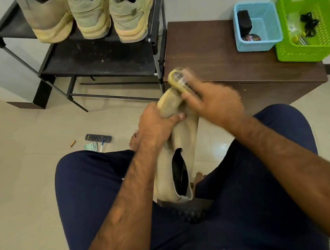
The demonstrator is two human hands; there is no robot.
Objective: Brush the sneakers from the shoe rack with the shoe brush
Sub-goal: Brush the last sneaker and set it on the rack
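Sneaker (183, 141) in left grip (156, 123), blurred brush (178, 80) in right grip (215, 103), shoe rack (95, 57) beyond

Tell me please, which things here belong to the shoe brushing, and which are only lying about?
For the job:
held sneaker, gripped by the left hand
shoe brush in the right hand
three sneakers on the shoe rack

Lying about:
remote control on the floor
blue basket and green basket on the brown cabinet

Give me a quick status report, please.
Left grip holds sneaker toe. Right grip holds brush at it. Three sneakers on rack. Nothing in the way.
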